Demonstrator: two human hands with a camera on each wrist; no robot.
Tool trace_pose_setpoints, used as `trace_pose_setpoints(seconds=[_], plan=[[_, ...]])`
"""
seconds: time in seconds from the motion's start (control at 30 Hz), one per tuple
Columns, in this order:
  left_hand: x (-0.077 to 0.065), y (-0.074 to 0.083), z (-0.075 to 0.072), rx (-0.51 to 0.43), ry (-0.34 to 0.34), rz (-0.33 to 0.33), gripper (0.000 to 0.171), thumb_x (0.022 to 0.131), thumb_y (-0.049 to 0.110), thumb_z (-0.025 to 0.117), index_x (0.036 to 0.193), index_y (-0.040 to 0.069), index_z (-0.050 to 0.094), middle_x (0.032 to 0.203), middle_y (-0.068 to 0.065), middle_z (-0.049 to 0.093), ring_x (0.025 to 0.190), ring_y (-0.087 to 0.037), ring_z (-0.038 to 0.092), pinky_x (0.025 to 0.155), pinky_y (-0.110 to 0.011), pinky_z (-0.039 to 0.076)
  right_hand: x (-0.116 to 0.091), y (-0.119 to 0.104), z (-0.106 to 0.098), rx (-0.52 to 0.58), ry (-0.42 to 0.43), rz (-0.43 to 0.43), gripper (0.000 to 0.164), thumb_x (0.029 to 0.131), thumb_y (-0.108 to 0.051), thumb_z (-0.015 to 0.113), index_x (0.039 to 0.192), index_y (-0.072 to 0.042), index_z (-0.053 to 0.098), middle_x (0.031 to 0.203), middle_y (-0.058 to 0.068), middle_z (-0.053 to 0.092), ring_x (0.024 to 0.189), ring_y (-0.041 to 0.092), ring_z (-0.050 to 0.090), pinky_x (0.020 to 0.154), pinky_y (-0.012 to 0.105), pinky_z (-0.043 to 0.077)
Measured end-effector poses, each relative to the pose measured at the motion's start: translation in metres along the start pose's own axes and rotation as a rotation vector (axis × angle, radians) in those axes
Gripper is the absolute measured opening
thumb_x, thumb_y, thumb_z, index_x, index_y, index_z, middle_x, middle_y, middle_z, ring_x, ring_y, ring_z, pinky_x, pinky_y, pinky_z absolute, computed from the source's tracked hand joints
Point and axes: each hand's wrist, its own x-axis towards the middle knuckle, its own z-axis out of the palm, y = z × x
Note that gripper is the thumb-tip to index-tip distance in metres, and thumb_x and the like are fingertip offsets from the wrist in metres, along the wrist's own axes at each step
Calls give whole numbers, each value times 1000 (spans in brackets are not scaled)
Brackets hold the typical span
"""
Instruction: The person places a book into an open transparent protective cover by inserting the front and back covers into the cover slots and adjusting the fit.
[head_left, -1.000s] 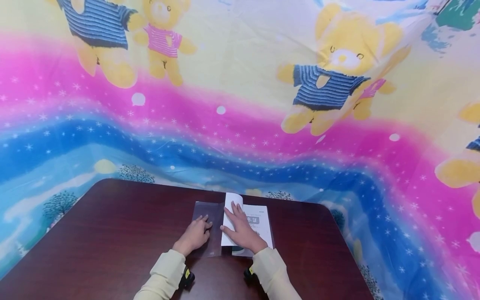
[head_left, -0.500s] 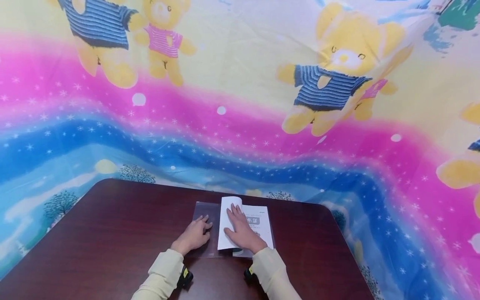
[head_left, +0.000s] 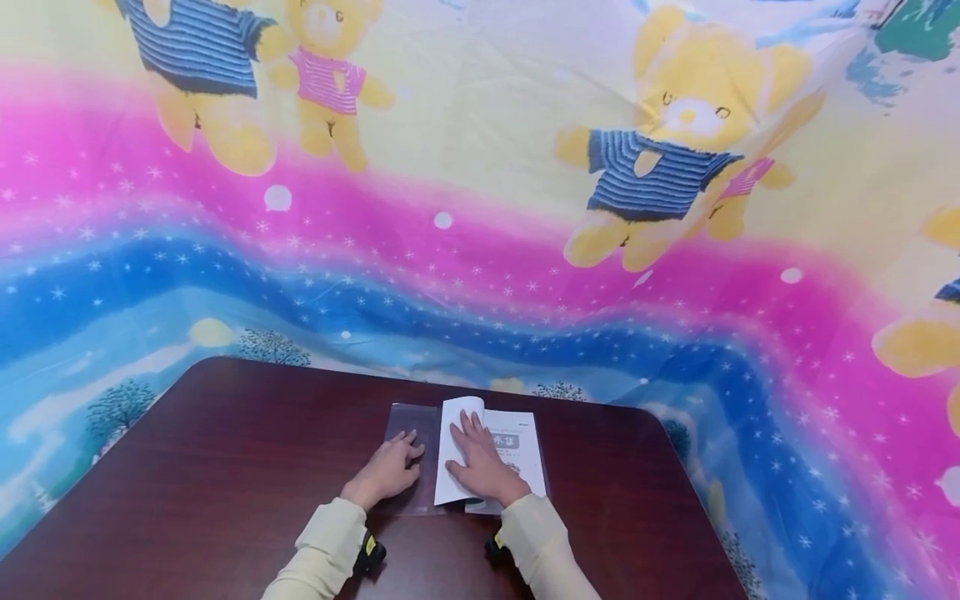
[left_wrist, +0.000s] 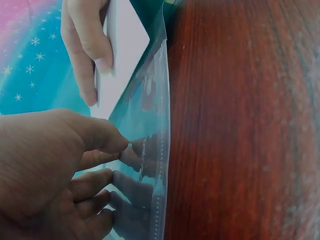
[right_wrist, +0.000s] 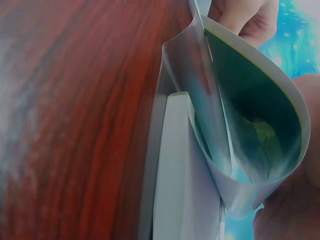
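Note:
A book point(head_left: 531, 458) with a printed title page lies on the table, its front cover point(head_left: 450, 485) bent over to the left with the white inside up. My right hand point(head_left: 486, 468) rests flat on that white side, fingers spread. In the right wrist view the cover curls in a loop, green face point(right_wrist: 235, 85) inward, beside the thick page block point(right_wrist: 172, 165). Under it spreads a clear plastic book jacket point(head_left: 420, 502). My left hand point(head_left: 390, 468) touches the jacket's left part with slightly bent fingertips; the left wrist view shows them mirrored in the film point(left_wrist: 145, 165).
The dark red-brown wooden table point(head_left: 247, 483) extends on both sides of the book. Behind it hangs a printed cloth point(head_left: 465, 292) with bears and snowflakes. Both wrists carry small black cameras point(head_left: 371, 554) below pale sleeves point(head_left: 330, 537).
The bent cover has come further left and down over the jacket, the right hand shifting slightly toward me on it. My left hand has stayed in about the same spot.

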Motion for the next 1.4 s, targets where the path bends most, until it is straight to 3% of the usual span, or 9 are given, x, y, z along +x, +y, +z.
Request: trace_pose_setpoints(seconds=[0.3, 0.67, 1.4], plan=[[1, -2, 1, 29, 16, 0, 36, 92, 7, 68, 125, -8, 68, 146, -33, 49, 140, -52, 41, 113, -60, 39, 3, -4, 4, -60, -36, -28, 60, 99, -23, 56, 150, 5, 44, 164, 29, 21, 154, 48, 9, 121, 66, 17], [-3, 3, 3, 25, 52, -1, 34, 90, 5, 69, 121, -10, 70, 143, -34, 52, 138, -53, 44, 111, -61, 41, 5, -4, 7, -119, -68, -9, 60, 97, -25, 60, 149, 2, 47, 163, 26, 28, 154, 47, 11, 122, 63, 19], [1, 4, 3, 48, 28, -13, 35, 93, 8, 68, 125, -8, 68, 145, -32, 52, 140, -51, 42, 111, -61, 40, 11, -16, 9, -175, -139, 50, 61, 100, -32, 61, 153, -7, 46, 166, 18, 27, 157, 39, 12, 125, 56, 16]])
